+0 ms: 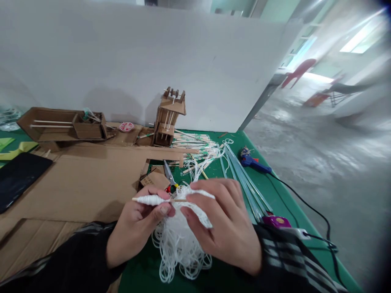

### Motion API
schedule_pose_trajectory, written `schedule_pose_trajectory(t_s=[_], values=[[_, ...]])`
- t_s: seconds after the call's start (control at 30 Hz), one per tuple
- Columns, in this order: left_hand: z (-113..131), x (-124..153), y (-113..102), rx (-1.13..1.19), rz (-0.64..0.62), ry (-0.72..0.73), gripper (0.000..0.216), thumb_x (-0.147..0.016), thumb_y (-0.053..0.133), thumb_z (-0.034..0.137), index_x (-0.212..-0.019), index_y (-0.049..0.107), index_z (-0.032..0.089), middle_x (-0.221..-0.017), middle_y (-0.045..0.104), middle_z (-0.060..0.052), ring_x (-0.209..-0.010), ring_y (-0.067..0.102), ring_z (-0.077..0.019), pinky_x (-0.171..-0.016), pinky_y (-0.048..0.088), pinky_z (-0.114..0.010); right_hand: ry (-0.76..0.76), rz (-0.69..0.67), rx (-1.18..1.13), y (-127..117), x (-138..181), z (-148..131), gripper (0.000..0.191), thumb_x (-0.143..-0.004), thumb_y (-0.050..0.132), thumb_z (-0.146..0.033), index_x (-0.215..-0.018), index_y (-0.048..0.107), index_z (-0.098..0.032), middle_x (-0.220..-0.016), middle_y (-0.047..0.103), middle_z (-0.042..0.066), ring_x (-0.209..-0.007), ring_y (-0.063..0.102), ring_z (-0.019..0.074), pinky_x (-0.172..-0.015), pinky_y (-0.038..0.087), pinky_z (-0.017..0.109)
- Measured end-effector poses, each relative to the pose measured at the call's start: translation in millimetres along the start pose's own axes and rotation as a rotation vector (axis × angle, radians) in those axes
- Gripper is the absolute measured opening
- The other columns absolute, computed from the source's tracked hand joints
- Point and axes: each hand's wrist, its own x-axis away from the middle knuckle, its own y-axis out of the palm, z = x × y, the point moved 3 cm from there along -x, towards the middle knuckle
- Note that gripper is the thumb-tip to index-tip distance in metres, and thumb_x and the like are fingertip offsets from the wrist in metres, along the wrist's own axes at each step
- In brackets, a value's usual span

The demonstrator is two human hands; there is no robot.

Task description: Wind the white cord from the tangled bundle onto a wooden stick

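Pinched a thin, pale wooden stick wound with white cord [151, 200] in the left hand [139, 226]; curved the right hand [224, 221] at its three o'clock end, could not tell whether gripping. Had a loose, looped white cord heap [183, 246] at six o'clock, a blue plastic glue gun [255, 163] at two.

no readable lettering, dark print [148, 181] on small cardboard piece [159, 178] too blurred to make out

Scissors [168, 172] lie behind string [180, 248] (glue gun [254, 163] to the right).
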Motion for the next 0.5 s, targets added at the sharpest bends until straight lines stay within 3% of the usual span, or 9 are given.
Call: schedule_pose_trajectory(t_s=[0.07, 0.17, 0.27, 0.33, 0.5], values=[[2.1, 0.5, -1.3, -0.025, 0.042, 0.021, 0.012, -0.085, 0.068, 0.029, -0.091, 0.06, 0.021, -0.07, 0.072, 0.001, -0.065, 0.065, -0.0105, -0.06, 0.05, -0.016, -0.019, 0.032, 0.01, 2.1, 5.2, -9.2, 0.017, -0.083, 0.069, -0.031, -0.09, 0.059, -0.019, -0.089, 0.067, 0.005, -0.079, 0.056, 0.0219, -0.071, 0.041, 0.036], [4.8, 2.2, -0.9, -0.021, 0.055, 0.057, 0.01, -0.086, 0.067, 0.027, -0.091, 0.061, 0.021, -0.071, 0.074, 0.001, -0.066, 0.067, -0.0106, -0.062, 0.053, -0.016, 0.119, -0.114, -0.078, 18.7, 16.1, -15.1, 0.03, -0.081, 0.071, -0.043, -0.093, 0.06, -0.017, -0.087, 0.066, 0.006, -0.079, 0.058, 0.0226, -0.068, 0.044, 0.035], [6.3, 3.6, -0.8, -0.011, 0.07, 0.095, 0.01, -0.085, 0.069, 0.026, -0.089, 0.061, 0.02, -0.072, 0.074, 0.001, -0.066, 0.068, -0.0108, -0.062, 0.054, -0.016, 0.206, -0.214, -0.176, 33.5, 25.0, -15.4, 0.007, -0.086, 0.061, -0.021, -0.092, 0.06, -0.018, -0.087, 0.065, 0.005, -0.08, 0.06, 0.0215, -0.068, 0.045, 0.033], [5.9, 3.5, -2.0, -0.005, 0.1, 0.104, 0.012, -0.084, 0.069, 0.026, -0.09, 0.061, 0.02, -0.071, 0.074, 0.001, -0.064, 0.068, -0.0105, -0.059, 0.054, -0.015, 0.242, -0.254, -0.299, 37.3, 28.6, -13.7, 0.01, -0.084, 0.054, -0.012, -0.09, 0.058, -0.019, -0.087, 0.065, 0.004, -0.08, 0.059, 0.0195, -0.068, 0.045, 0.031], [3.2, 0.7, -3.2, 0.031, 0.133, 0.094, 0.015, -0.087, 0.066, 0.028, -0.093, 0.057, 0.019, -0.072, 0.074, 0.0, -0.056, 0.066, -0.0103, -0.053, 0.054, -0.018, 0.461, -0.282, -0.566, 35.5, 37.5, -1.4, 0.017, -0.085, 0.045, -0.007, -0.09, 0.053, -0.021, -0.081, 0.063, 0.0, -0.072, 0.058, 0.0143, -0.064, 0.045, 0.026]])
